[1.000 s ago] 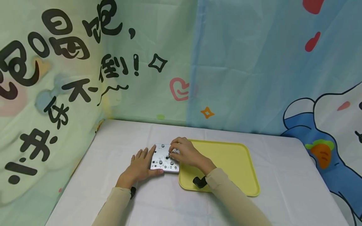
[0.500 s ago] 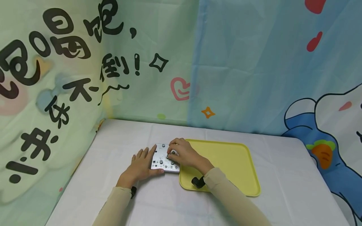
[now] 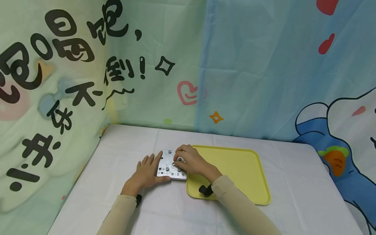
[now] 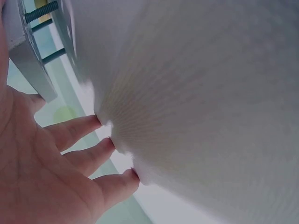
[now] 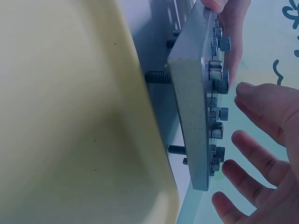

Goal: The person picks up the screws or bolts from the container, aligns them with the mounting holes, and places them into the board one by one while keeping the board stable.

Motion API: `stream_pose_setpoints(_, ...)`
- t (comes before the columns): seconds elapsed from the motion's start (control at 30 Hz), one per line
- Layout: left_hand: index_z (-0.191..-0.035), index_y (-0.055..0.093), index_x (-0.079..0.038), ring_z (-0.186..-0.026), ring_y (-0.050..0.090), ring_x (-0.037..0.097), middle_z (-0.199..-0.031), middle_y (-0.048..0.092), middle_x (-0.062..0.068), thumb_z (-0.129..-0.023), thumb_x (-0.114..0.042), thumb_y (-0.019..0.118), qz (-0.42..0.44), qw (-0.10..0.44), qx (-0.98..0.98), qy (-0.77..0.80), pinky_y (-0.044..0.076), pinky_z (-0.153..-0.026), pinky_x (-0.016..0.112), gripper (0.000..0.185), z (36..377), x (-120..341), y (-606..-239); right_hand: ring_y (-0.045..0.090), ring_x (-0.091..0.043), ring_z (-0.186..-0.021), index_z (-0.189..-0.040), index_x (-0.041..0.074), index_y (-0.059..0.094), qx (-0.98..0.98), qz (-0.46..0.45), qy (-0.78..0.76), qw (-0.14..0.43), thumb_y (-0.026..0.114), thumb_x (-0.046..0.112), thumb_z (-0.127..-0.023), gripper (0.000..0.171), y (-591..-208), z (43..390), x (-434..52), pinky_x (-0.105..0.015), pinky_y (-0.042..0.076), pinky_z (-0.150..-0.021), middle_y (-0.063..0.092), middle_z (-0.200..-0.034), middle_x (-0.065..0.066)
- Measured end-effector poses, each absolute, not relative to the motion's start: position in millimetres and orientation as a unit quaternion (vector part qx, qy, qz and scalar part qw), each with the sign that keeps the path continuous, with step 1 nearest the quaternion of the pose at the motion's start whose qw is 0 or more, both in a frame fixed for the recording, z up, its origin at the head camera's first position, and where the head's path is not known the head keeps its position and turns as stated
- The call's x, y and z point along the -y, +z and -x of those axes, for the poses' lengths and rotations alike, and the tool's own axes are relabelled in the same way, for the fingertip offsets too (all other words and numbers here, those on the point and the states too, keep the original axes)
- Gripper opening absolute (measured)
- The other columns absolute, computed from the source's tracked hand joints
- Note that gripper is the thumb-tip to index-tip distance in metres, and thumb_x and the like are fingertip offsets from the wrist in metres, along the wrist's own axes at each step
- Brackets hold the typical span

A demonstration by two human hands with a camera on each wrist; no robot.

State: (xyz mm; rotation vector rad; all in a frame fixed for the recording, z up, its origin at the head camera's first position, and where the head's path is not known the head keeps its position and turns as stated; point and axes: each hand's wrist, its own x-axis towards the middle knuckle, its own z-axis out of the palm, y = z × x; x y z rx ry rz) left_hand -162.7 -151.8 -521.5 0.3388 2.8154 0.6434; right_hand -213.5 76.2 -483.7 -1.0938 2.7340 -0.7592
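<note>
A silver-grey metal plate [image 3: 171,164] sits beside a plain yellow tray [image 3: 235,173] on a white tablecloth [image 3: 293,182].

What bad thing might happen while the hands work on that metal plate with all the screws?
The plate sits on screw ends, above the cloth, so it might rock or slide; the left hand only steadies its edge. A small screw could slip from the right hand's fingers and roll away, perhaps missing the tray.

Open tray [image 3: 235,169] right of crowded plate [image 3: 167,166]
</note>
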Motion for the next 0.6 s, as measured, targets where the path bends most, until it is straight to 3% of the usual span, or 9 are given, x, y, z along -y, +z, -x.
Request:
stream_pose_setpoints(0.33,-0.162,0.015,-0.014,-0.145,0.024,0.046,-0.158,0.028,0.025,-0.081,-0.071,0.067,-0.126,0.113,-0.964,0.205,0.023,-0.111,0.067,0.112,161.6,154.8,-521.1,0.053,-0.026,-0.114,-0.099,0.014,0.072,-0.902,0.342,-0.260,0.035,0.071,0.018,-0.095,0.005,-480.9,204.4,-86.1,-0.049,0.041,-0.099,0.060,-0.116,-0.004)
stream_pose_setpoints(0.6,-0.156,0.027,0.003,-0.142,0.031,0.044,-0.155,0.033,0.026,-0.082,-0.065,0.071,-0.158,0.057,-0.965,0.202,0.028,-0.114,0.056,0.110,156.1,155.6,-505.7,0.055,-0.027,-0.110,-0.098,0.013,0.073,-0.904,0.337,-0.263,-0.025,0.074,0.014,-0.092,0.007,-476.9,193.5,-105.0,-0.051,0.044,-0.091,0.062,-0.108,-0.002)
